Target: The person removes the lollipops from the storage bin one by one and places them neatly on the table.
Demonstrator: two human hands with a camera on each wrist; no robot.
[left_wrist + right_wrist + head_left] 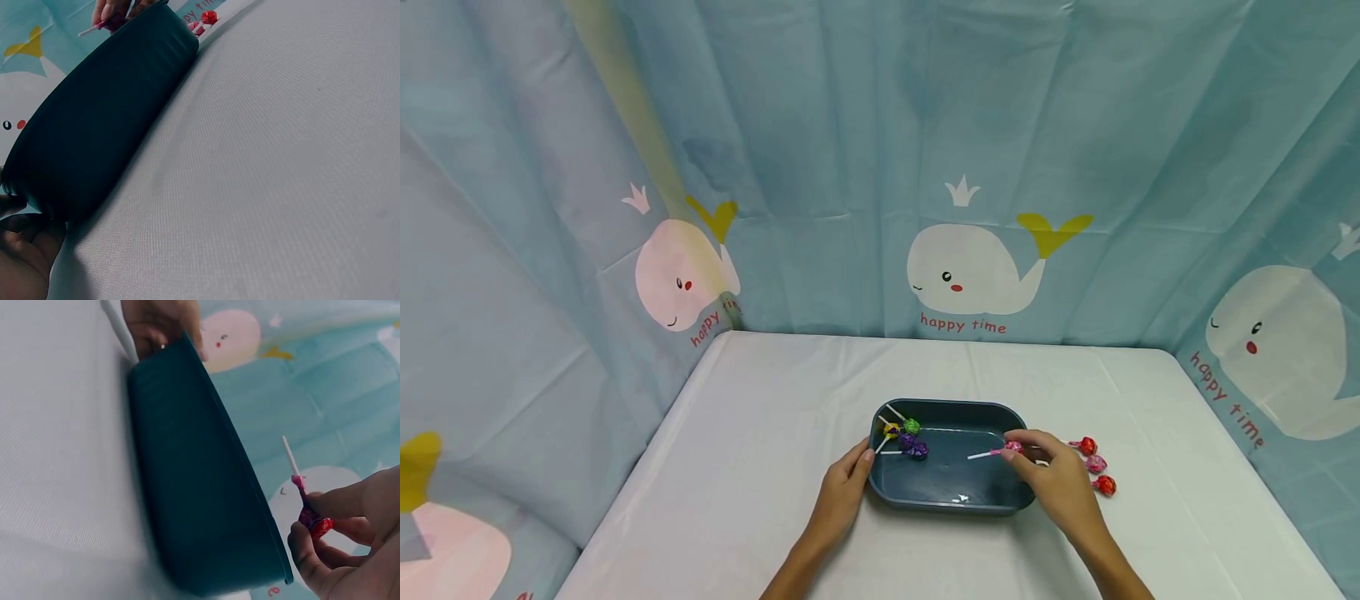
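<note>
A dark blue-green plastic tray (955,498) with rounded corners sits on the white table. My left hand (841,487) grips its left end, thumb at the rim. Between the thumb and fingers of my right hand (1054,477) is the head of a pink-wrapped lollipop (312,523), held over the tray's right part with its white stick pointing left. At the left inside the tray lie a green lollipop (912,427), a yellow lollipop (891,431) and purple lollipops (919,451), their sticks toward the left wall.
Right of the tray, partly behind my right hand, lie a red lollipop (1087,446), a pink lollipop (1096,464) and another red lollipop (1105,485). A blue curtain (835,275) printed with whales surrounds the white tabletop (760,433) at the back and sides.
</note>
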